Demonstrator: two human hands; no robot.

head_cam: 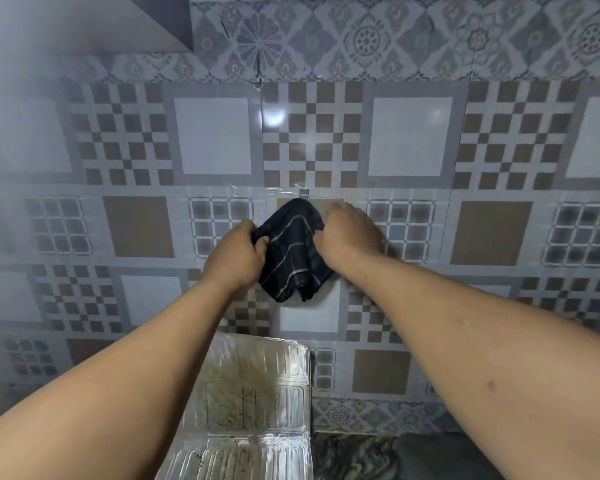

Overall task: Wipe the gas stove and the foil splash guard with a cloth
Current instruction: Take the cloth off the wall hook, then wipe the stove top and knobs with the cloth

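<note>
Altogether, two bare hands, one cloth and one foil splash guard are seen. At the centre of the frame a dark cloth (293, 247) crossed by thin pale lines is held up in front of the patterned tiled wall (409, 136); whether it touches the wall cannot be told. Its left edge is gripped by the left hand (238, 254), whose fingers are curled shut around the fabric, with the thumb laid over the front of it. Its right edge is bunched in the right hand (347, 233), which is also clenched, the knuckles turned toward the camera and the fingertips hidden in the folds. The lower corners of the cloth hang loose below both hands. At the bottom centre of the frame the foil splash guard (250, 393) is seen, ribbed and shiny, standing just in front of the wall, with brown stains spread over its panels; it lies well below the cloth and apart from it. Part of a dark mottled counter (354, 455) is visible to the lower right of the guard.
</note>
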